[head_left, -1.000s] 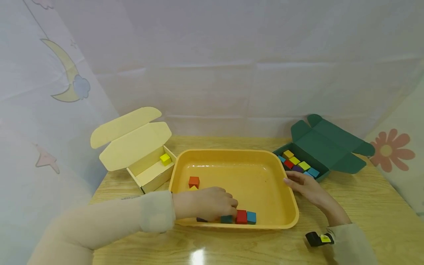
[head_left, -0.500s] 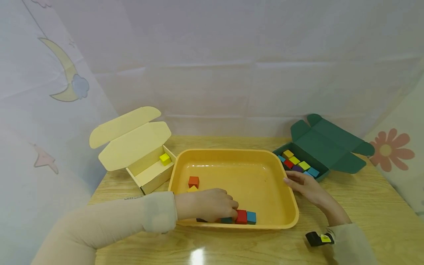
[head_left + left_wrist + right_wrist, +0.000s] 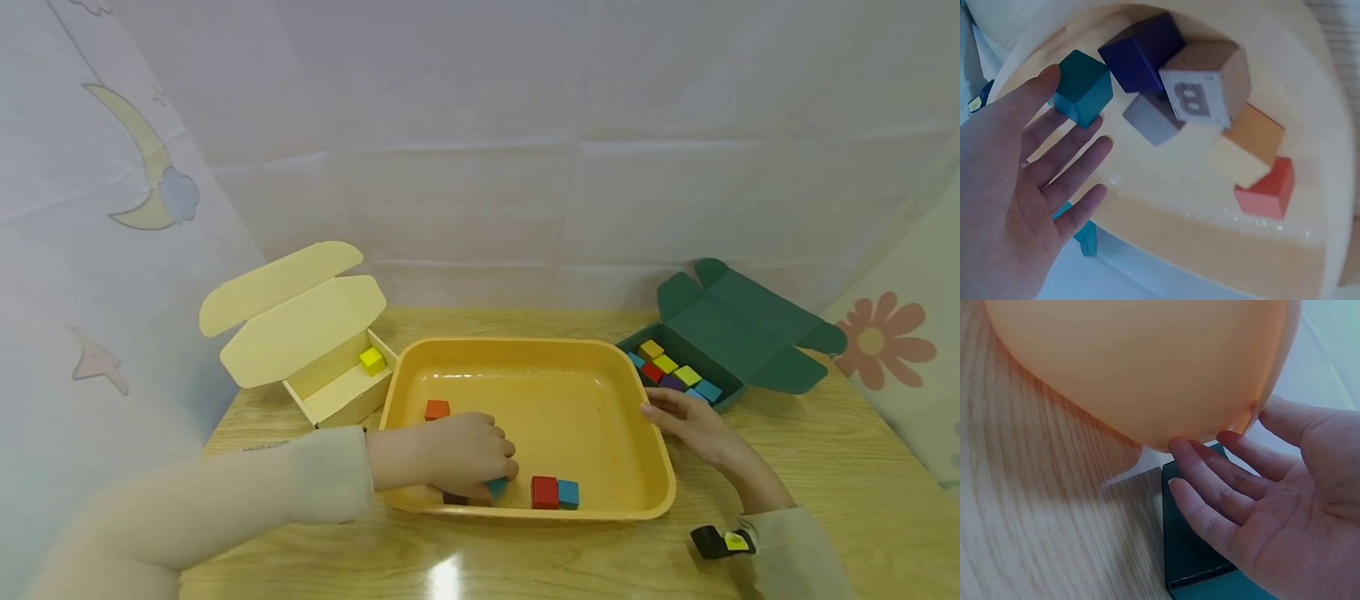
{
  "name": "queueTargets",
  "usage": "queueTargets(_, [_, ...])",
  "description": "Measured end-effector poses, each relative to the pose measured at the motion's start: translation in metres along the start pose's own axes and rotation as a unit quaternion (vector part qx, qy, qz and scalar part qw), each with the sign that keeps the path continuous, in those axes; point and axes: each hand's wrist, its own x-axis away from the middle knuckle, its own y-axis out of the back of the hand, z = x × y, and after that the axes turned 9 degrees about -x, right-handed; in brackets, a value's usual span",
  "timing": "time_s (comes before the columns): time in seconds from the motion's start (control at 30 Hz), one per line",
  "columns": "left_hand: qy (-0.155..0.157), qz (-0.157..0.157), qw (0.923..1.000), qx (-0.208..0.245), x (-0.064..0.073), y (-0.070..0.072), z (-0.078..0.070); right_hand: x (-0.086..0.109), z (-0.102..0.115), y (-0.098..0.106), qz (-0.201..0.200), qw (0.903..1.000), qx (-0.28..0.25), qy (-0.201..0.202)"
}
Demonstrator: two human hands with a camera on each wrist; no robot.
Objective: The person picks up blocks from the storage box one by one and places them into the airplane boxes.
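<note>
Pinched between the thumb and fingers of my left hand (image 3: 467,450) is a teal cube (image 3: 1084,87), over the near part of the yellow tray (image 3: 570,417). Beyond it in the left wrist view lie a purple cube (image 3: 1141,53), a wooden cube with a printed letter (image 3: 1204,81), a grey cube (image 3: 1154,119), an orange-yellow cube (image 3: 1250,144) and an orange-red cube (image 3: 1269,190). A red cube (image 3: 544,492) and a blue cube (image 3: 567,494) sit side by side at the tray's front. My right hand (image 3: 693,425) grips the tray's right rim, thumb on top, fingers against the outer wall.
An open cream box (image 3: 345,404) with one yellow cube (image 3: 372,361) stands back left of the tray. At the back right is an open green box (image 3: 738,400) with several coloured cubes, close behind my right hand. A wall sheet (image 3: 480,208) hangs behind the wooden table (image 3: 525,321).
My left hand has moved left, taking the teal cube from beside the red cube. My right hand keeps its hold on the tray rim.
</note>
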Motion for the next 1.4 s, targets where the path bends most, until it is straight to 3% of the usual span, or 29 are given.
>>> queueTargets(0.33, [0.054,0.001,0.9985,0.007,0.036,0.007,0.027,-0.001,-0.001,0.003,0.001,1.0,-0.007,0.005])
queueTargets(0.63, [0.113,-0.02,0.9898,0.083,0.073,0.005,0.056,0.0,-0.001,0.002,0.011,0.9999,0.003,-0.01])
queueTargets(1.07, [0.195,-0.026,0.9751,0.102,0.114,-0.014,0.083,0.003,-0.003,0.003,0.007,0.9996,0.004,-0.027])
queueTargets(1.2, [0.227,-0.031,0.9677,0.106,0.125,-0.026,0.095,0.003,-0.004,0.004,0.006,0.9997,0.005,-0.025])
queueTargets(1.4, [0.266,-0.015,0.9515,0.154,0.134,-0.043,0.108,0.003,-0.004,0.005,0.014,0.9996,-0.001,-0.025])
